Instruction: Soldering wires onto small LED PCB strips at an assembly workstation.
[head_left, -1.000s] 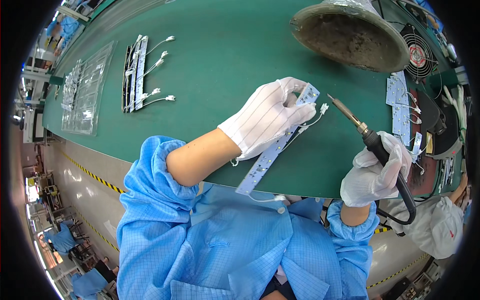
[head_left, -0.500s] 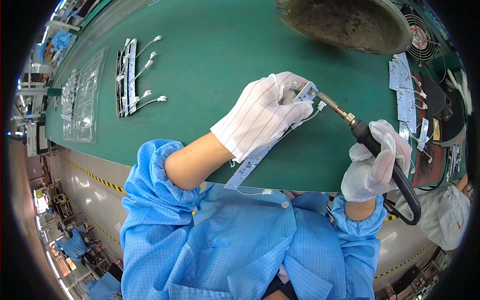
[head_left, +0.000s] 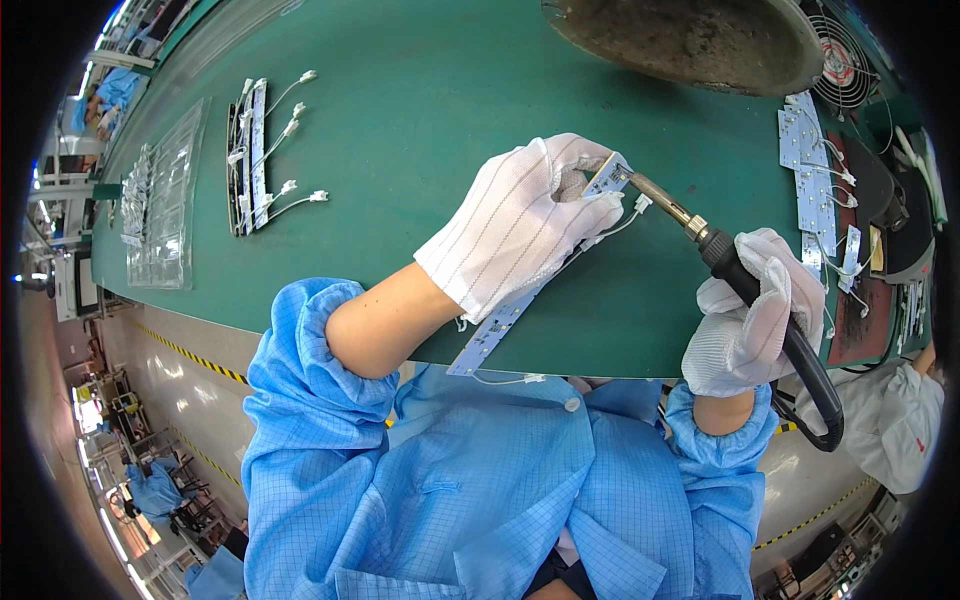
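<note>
My left hand [head_left: 530, 215], in a white striped glove, pinches the upper end of a long white LED strip board [head_left: 490, 340]. The board slants over the table's front edge, its middle hidden under the glove. A thin white cable with a small plug [head_left: 641, 203] runs out beside the fingers, and another cable hangs at the lower end. In its white glove, my right hand [head_left: 755, 310] is closed round the black handle of a soldering iron [head_left: 722, 256]. The iron's tip meets the board's upper end, or lies just over it; I cannot tell which.
On the green table [head_left: 400, 110] lies a stack of LED boards with cables [head_left: 250, 160] at left, beside a clear plastic tray [head_left: 170, 210]. More LED boards [head_left: 808, 180] lie at right. A large lamp-like hood [head_left: 690, 45] and a round fan [head_left: 843, 62] stand beyond. Another person's pale sleeve [head_left: 880, 425] shows at right.
Both hands, the board's upper end and the iron have shifted very slightly up. The view has moved a little too. Both grips stay the same.
</note>
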